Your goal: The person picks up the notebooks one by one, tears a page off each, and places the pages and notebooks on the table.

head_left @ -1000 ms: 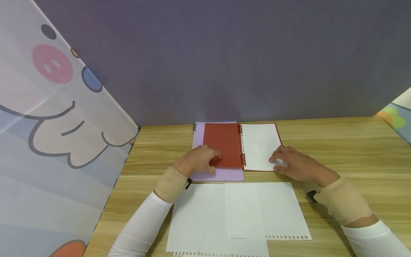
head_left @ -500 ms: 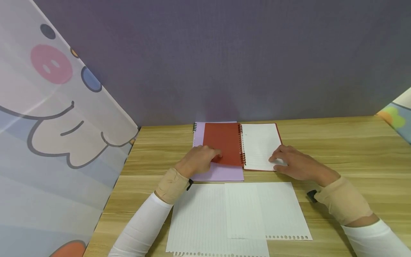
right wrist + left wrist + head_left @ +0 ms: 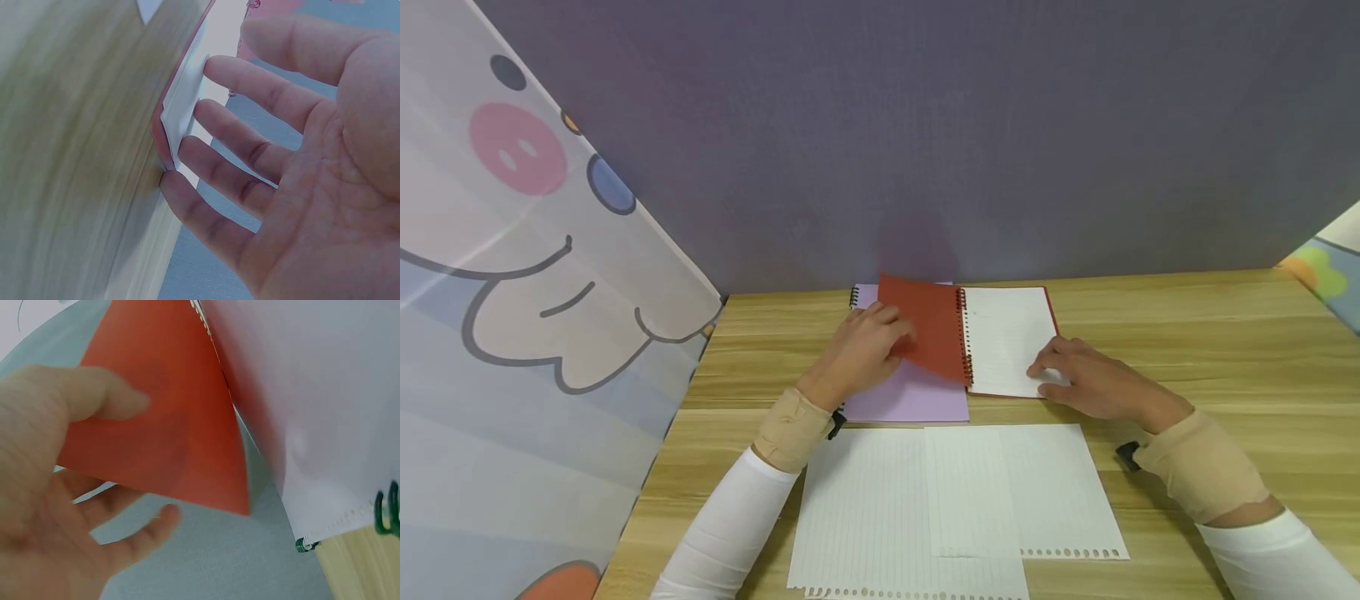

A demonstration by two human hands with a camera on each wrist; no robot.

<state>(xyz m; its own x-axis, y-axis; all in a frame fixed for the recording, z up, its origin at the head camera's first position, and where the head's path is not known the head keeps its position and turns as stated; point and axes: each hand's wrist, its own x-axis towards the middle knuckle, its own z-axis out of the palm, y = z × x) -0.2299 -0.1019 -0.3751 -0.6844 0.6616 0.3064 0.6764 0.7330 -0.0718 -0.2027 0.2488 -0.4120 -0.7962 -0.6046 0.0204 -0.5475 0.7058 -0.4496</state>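
Observation:
A small spiral notebook with a red cover [image 3: 931, 321] lies open at the back of the table, its lined white page [image 3: 1003, 337] facing up on the right. My left hand [image 3: 859, 350] holds the free side of the cover, which is lifted at a tilt; the left wrist view shows the thumb in front of it and fingers behind. Beneath is a larger spiral notebook with a lilac page or cover [image 3: 917, 402]. My right hand [image 3: 1086, 382] rests at the white page's lower right edge, fingertips touching it and the fingers spread in the right wrist view.
Several loose lined sheets [image 3: 868, 508] with torn punched edges overlap on the wooden table [image 3: 1210, 350] in front of the notebooks. A grey panel [image 3: 970, 150] rises behind the table, and a printed cartoon panel [image 3: 550, 333] stands at the left.
My left hand has moved up and slightly left, lifting the red cover off the lilac notebook so that it tilts. My right hand has stayed on the page edge.

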